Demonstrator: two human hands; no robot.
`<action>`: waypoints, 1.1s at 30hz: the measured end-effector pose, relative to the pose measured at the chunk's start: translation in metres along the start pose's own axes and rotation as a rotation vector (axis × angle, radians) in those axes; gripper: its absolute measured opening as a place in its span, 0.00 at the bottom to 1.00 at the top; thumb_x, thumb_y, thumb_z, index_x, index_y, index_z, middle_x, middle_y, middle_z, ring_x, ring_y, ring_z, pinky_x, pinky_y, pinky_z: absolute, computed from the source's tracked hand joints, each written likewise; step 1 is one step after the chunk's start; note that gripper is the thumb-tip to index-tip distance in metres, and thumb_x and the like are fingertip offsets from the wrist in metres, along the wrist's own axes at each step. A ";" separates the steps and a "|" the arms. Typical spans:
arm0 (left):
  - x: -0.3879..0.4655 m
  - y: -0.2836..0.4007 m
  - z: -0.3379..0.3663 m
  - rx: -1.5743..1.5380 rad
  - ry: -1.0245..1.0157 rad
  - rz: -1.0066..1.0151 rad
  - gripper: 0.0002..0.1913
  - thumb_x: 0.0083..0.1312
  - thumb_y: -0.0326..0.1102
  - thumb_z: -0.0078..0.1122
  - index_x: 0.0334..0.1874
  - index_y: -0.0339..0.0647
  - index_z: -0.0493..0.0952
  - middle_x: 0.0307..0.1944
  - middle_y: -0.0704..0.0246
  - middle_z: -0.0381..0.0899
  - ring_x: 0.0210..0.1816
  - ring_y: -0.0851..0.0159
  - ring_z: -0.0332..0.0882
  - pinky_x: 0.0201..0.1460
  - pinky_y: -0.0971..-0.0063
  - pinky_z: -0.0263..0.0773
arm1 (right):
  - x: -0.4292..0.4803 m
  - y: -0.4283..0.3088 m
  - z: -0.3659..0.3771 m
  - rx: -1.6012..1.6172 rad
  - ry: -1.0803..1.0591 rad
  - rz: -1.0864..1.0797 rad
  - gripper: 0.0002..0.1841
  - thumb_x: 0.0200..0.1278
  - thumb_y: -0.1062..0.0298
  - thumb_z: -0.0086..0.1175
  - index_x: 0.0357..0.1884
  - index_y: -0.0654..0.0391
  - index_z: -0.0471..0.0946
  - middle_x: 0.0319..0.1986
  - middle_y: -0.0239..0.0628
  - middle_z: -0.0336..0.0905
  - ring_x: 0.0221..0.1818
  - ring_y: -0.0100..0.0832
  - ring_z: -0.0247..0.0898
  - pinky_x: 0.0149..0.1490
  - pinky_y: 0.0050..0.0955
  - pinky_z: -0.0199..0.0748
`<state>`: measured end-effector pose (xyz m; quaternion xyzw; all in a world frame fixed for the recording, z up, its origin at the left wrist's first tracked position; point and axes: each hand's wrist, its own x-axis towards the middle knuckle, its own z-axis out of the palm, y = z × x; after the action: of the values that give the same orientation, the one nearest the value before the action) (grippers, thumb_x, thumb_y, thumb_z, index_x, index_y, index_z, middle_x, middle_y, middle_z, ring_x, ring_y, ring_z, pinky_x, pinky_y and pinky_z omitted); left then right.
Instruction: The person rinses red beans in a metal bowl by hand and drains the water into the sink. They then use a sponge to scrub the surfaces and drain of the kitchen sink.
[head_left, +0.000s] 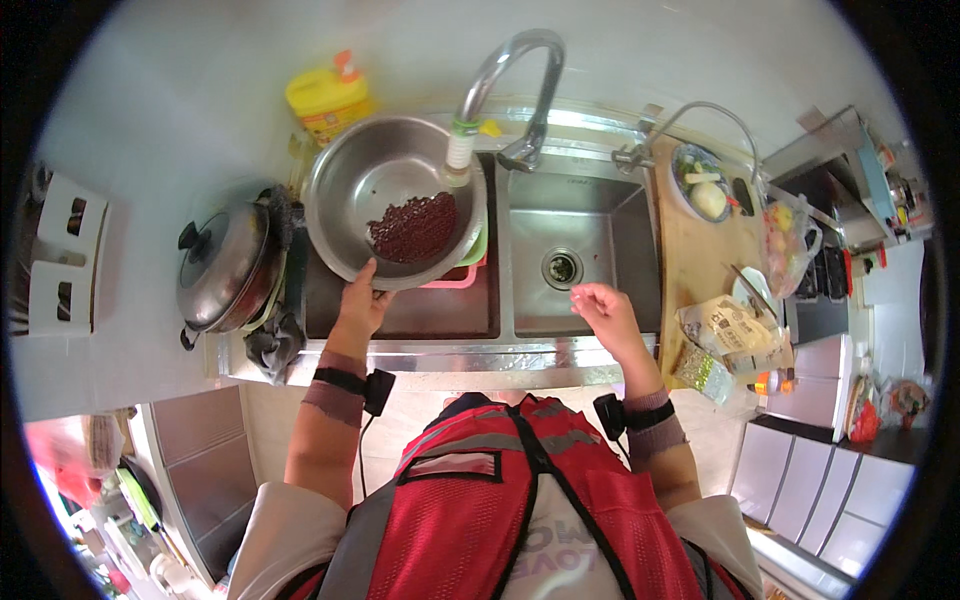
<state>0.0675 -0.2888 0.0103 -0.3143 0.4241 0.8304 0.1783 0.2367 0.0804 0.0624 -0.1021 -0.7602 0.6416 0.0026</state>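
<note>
My left hand (364, 306) grips the near rim of a wide stainless steel basin (339, 191), thumb on top and fingers beneath. Dark red beans (414, 226) lie heaped in its lower right part. The basin is above the left bowl of a double sink (397, 319), partly covering a pink plastic container (461, 282) and a green one (478, 247). Overhead, the chrome faucet (551, 56) ends in a white and green nozzle (460, 150) over the basin's right side. My right hand (609, 313) is above the right sink bowl (570, 217), holding nothing, its fingers loosely bent.
A lidded wok (225, 262) and a dark cloth (276, 349) are at left. A yellow pump bottle (328, 97) stands behind the basin. On the right, a wooden board (694, 259) bears a bowl of vegetables (679, 180), food packets (727, 330) and a knife (754, 291).
</note>
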 end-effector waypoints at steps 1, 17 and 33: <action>0.001 0.003 -0.001 -0.006 -0.037 -0.015 0.13 0.65 0.31 0.56 0.50 0.39 0.69 0.48 0.65 0.75 0.49 0.61 0.75 0.51 0.65 0.74 | 0.006 -0.004 -0.002 0.000 0.007 -0.019 0.10 0.65 0.75 0.51 0.46 0.66 0.75 0.36 0.36 0.79 0.38 0.23 0.75 0.46 0.22 0.73; -0.085 0.018 -0.009 0.275 -0.153 -0.074 0.09 0.63 0.28 0.53 0.44 0.36 0.72 0.40 0.67 0.76 0.42 0.64 0.77 0.40 0.69 0.75 | 0.173 -0.067 0.028 -0.766 0.050 -0.474 0.22 0.58 0.73 0.48 0.57 0.64 0.70 0.58 0.54 0.68 0.61 0.48 0.64 0.63 0.39 0.64; -0.098 0.013 -0.014 0.252 -0.065 -0.008 0.08 0.63 0.31 0.53 0.41 0.34 0.75 0.36 0.67 0.78 0.35 0.66 0.79 0.30 0.73 0.78 | 0.201 -0.071 0.050 -0.928 -0.006 -0.351 0.17 0.55 0.74 0.45 0.46 0.63 0.77 0.52 0.51 0.73 0.55 0.50 0.68 0.60 0.40 0.67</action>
<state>0.1376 -0.3104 0.0778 -0.2640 0.5178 0.7795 0.2335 0.0222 0.0528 0.0976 0.0386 -0.9715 0.2255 0.0626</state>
